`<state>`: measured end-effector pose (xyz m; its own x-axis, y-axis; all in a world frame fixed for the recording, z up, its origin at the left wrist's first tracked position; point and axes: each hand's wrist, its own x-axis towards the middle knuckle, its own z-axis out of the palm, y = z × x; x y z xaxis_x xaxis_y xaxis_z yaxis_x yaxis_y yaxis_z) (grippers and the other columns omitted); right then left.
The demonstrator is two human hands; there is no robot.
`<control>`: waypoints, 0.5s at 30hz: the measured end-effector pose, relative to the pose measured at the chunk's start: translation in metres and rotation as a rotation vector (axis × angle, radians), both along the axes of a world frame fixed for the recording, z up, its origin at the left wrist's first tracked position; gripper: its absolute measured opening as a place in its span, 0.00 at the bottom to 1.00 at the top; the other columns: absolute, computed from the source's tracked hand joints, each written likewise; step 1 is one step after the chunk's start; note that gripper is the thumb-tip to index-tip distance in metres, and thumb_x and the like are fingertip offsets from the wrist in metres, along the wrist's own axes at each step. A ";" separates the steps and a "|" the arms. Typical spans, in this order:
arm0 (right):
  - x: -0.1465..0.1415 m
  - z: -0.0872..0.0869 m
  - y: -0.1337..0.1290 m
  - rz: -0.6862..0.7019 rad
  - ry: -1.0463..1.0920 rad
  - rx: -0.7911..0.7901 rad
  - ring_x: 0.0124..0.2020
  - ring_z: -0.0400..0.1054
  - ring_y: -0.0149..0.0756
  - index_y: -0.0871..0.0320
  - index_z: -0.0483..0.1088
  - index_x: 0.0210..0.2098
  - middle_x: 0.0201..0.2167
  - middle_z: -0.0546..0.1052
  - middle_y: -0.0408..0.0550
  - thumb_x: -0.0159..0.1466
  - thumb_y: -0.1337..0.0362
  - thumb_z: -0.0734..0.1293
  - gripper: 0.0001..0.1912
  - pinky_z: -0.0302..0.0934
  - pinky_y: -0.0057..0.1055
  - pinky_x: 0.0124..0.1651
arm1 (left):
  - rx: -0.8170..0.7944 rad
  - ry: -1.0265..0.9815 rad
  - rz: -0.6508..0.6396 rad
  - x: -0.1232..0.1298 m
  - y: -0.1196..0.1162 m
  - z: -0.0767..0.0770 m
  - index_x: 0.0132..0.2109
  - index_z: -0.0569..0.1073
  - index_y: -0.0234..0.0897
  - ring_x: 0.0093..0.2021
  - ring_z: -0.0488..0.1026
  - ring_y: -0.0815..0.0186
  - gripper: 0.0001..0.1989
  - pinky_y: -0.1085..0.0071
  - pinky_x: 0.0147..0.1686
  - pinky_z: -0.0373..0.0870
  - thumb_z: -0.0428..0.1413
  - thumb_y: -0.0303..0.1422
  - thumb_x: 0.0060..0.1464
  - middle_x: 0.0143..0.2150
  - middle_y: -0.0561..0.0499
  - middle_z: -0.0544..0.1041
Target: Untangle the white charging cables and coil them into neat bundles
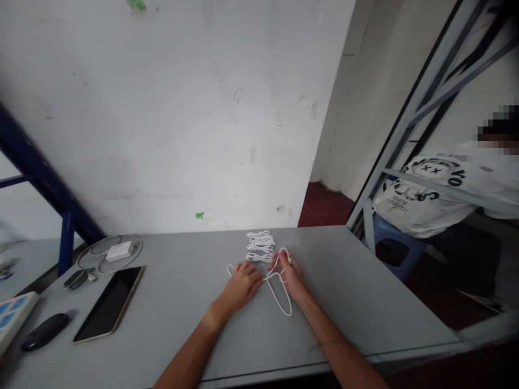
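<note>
Between my two hands runs a white cable (287,300), with a long loop hanging down toward the table's front. My left hand (244,281) is closed around one part of it, and a small loop sticks out past the knuckles on the left. Thumb and fingers of my right hand (292,274) pinch another part near the cable's end, where a loop arches above the fingertips. Just beyond my hands lie several bundled white cables (260,244), stacked in a row away from me. A short thin white strand (295,240) rests to their right.
On the left of the grey table (182,302) lie a tablet (110,303), a black mouse (45,330), a white charger with its cord (120,251) and a dark small object (75,279). A white wall stands behind. At right, a person (438,183) sits beyond a metal frame (399,129).
</note>
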<state>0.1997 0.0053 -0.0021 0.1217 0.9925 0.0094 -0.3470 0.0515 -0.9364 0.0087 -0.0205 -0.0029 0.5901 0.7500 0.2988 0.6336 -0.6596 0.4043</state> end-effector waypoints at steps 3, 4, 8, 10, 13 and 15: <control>0.002 0.000 0.003 -0.017 0.044 0.052 0.21 0.68 0.33 0.50 0.65 0.27 0.22 0.72 0.38 0.50 0.41 0.66 0.19 0.63 0.29 0.25 | -0.115 -0.112 -0.019 -0.002 0.001 0.000 0.34 0.73 0.38 0.40 0.72 0.58 0.22 0.62 0.45 0.65 0.43 0.40 0.73 0.36 0.46 0.77; 0.004 0.000 0.004 -0.042 0.045 0.065 0.21 0.67 0.33 0.50 0.65 0.27 0.22 0.72 0.38 0.51 0.41 0.66 0.19 0.63 0.29 0.25 | -0.166 -0.161 -0.001 -0.003 0.001 0.002 0.33 0.71 0.38 0.37 0.70 0.60 0.21 0.64 0.42 0.65 0.44 0.41 0.72 0.33 0.47 0.75; 0.012 0.004 0.006 -0.208 0.018 0.077 0.20 0.65 0.31 0.50 0.63 0.28 0.24 0.72 0.37 0.51 0.41 0.65 0.20 0.62 0.28 0.24 | -0.358 -0.363 0.113 -0.010 -0.001 0.011 0.30 0.67 0.39 0.29 0.62 0.66 0.21 0.70 0.32 0.59 0.47 0.47 0.69 0.26 0.54 0.67; 0.017 0.006 0.006 -0.305 -0.040 0.068 0.19 0.64 0.29 0.51 0.63 0.28 0.24 0.72 0.38 0.53 0.41 0.63 0.20 0.59 0.25 0.21 | -0.455 -0.464 0.123 -0.013 -0.001 0.017 0.31 0.66 0.39 0.27 0.59 0.67 0.22 0.71 0.30 0.57 0.47 0.50 0.67 0.25 0.57 0.63; 0.020 0.008 0.006 -0.378 -0.149 0.062 0.16 0.59 0.26 0.52 0.63 0.29 0.21 0.70 0.37 0.53 0.40 0.62 0.21 0.52 0.22 0.16 | -0.572 -0.575 0.119 -0.017 0.000 0.022 0.32 0.68 0.39 0.25 0.57 0.69 0.25 0.72 0.27 0.55 0.47 0.55 0.65 0.25 0.58 0.62; 0.019 0.008 0.005 -0.334 -0.187 0.042 0.14 0.56 0.26 0.51 0.62 0.33 0.21 0.71 0.35 0.51 0.39 0.63 0.23 0.49 0.22 0.14 | -0.595 -0.629 0.162 -0.018 0.003 0.021 0.31 0.68 0.39 0.24 0.58 0.69 0.26 0.73 0.27 0.56 0.47 0.57 0.63 0.25 0.57 0.64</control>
